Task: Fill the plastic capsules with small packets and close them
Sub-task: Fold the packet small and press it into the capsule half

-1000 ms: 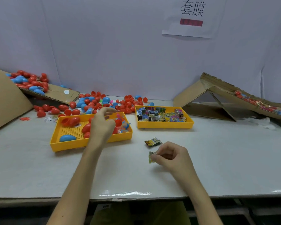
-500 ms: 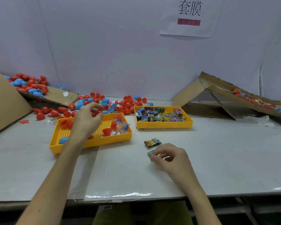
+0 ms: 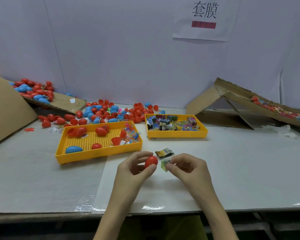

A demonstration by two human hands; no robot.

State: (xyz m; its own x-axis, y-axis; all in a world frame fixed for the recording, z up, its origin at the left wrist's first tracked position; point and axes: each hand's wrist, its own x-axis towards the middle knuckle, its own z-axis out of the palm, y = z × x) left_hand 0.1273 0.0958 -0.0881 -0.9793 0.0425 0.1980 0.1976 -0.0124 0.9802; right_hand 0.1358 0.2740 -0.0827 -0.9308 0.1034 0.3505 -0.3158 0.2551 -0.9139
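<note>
Nearest, the left hand [image 3: 133, 168] pinches a red capsule [image 3: 151, 161] between thumb and fingertips, just above the table [image 3: 232, 179]; the right hand [image 3: 187, 168], at its three o'clock, pinches a small green packet [image 3: 165, 164] just beside the capsule; a spare packet [image 3: 164, 152] lies at twelve o'clock; a capsule tray [image 3: 87, 155] sits at ten o'clock; the packet tray [image 3: 177, 134] at one; loose capsules [image 3: 111, 111] are heaped beyond at eleven.
</note>
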